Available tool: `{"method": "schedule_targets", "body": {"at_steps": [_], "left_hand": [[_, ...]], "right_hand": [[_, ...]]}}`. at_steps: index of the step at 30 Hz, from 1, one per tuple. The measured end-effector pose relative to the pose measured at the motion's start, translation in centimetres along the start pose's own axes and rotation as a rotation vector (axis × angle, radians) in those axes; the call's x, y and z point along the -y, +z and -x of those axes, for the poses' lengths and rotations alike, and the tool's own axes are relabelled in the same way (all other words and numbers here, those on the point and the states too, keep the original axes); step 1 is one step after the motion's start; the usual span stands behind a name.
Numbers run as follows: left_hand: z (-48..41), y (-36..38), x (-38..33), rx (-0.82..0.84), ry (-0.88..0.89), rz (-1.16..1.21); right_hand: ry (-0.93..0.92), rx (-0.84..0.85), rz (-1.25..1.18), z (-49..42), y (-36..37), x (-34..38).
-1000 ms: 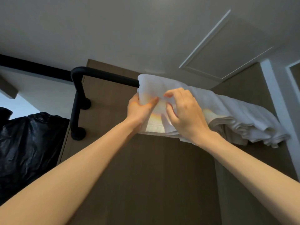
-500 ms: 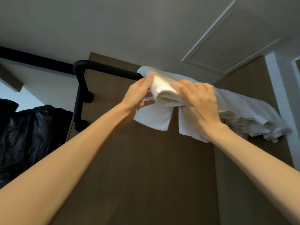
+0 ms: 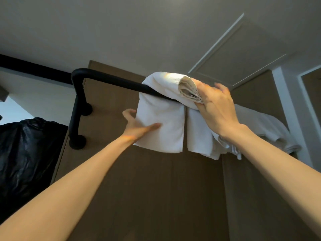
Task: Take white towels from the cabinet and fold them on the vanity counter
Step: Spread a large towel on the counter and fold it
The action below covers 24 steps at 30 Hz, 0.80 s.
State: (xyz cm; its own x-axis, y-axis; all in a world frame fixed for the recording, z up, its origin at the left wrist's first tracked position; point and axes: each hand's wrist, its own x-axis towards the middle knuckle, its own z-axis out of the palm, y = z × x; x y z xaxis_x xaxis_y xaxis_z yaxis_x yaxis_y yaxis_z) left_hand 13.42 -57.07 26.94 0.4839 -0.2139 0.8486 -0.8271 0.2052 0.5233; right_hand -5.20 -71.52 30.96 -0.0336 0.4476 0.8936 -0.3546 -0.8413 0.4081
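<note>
A folded white towel (image 3: 163,122) hangs over a black rail (image 3: 111,80) mounted high on a brown wooden cabinet (image 3: 147,188). My right hand (image 3: 217,110) grips the towel's bunched, folded top edge and lifts it off the rail. My left hand (image 3: 139,126) lies flat against the hanging left flap, thumb on its front and fingers behind. A second flap of the towel hangs just right of the first. More white towels (image 3: 271,131) are draped further right along the rail, partly hidden behind my right wrist.
The rail bends down at its left end to two round wall mounts (image 3: 78,141). A black plastic bag (image 3: 26,153) hangs at the left. A ceiling hatch (image 3: 239,53) is overhead, and a white door frame (image 3: 284,101) stands at the right.
My right hand has raised the towel's bunched top above the rail and shifted right. My left hand dropped from the top edge to the hanging flap, which now hangs lower.
</note>
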Motion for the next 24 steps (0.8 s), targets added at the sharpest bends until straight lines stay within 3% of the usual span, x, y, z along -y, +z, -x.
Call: {"method": "schedule_targets", "body": {"at_steps": [5,9,13,21,24], "left_hand": [[0.6,-0.9,1.2,-0.035,0.025,0.022],[1.7,-0.8,-0.6,0.007,0.059,-0.003],[2.1,-1.2,-1.9,0.068,0.073,-0.070],[4.1,-1.8,-1.7,0.231,0.099,0.005],[4.2,-2.5,-1.9,0.313,0.054,0.070]], "right_hand": [[0.047,-0.009,-0.037,1.4,0.5,1.2],[0.049,-0.104,-0.042,3.7,1.7,4.1],[0.094,-0.097,-0.061,6.2,3.6,6.4],[0.086,0.246,-0.087,8.2,5.2,6.9],[0.073,0.266,-0.042,8.2,5.5,7.1]]}}
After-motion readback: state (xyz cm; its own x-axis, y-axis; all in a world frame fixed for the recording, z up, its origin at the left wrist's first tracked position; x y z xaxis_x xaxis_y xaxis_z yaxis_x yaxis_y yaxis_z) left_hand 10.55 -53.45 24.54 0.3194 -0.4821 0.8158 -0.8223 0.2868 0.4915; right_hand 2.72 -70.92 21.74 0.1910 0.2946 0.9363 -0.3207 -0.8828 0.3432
